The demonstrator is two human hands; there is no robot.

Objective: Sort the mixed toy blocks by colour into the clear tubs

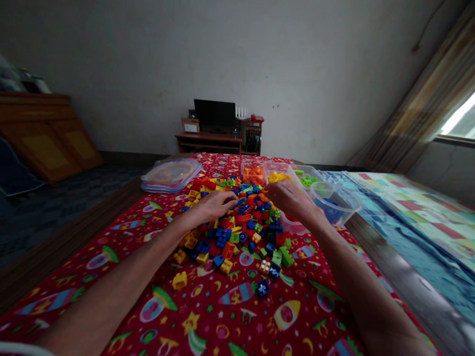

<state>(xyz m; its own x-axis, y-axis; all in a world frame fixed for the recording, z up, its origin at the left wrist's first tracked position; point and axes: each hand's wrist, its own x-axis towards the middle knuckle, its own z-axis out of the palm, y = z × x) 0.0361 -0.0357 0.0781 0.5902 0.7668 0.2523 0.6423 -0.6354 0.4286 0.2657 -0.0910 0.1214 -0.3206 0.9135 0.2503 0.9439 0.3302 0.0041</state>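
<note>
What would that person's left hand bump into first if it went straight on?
Probably the heap of colourful plastic building bricks just ahead of the left hand, whose fingers reach over its edge, though depth is hard to judge from this view.

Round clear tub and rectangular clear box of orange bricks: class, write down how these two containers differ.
The round clear tub has a circular rim and holds blue bricks; the rectangular clear box has straight sides and holds orange bricks. The tub sits beside the right hand, while the box sits farther ahead. Both are see-through and stand on the red rocket-print bedspread.
</note>
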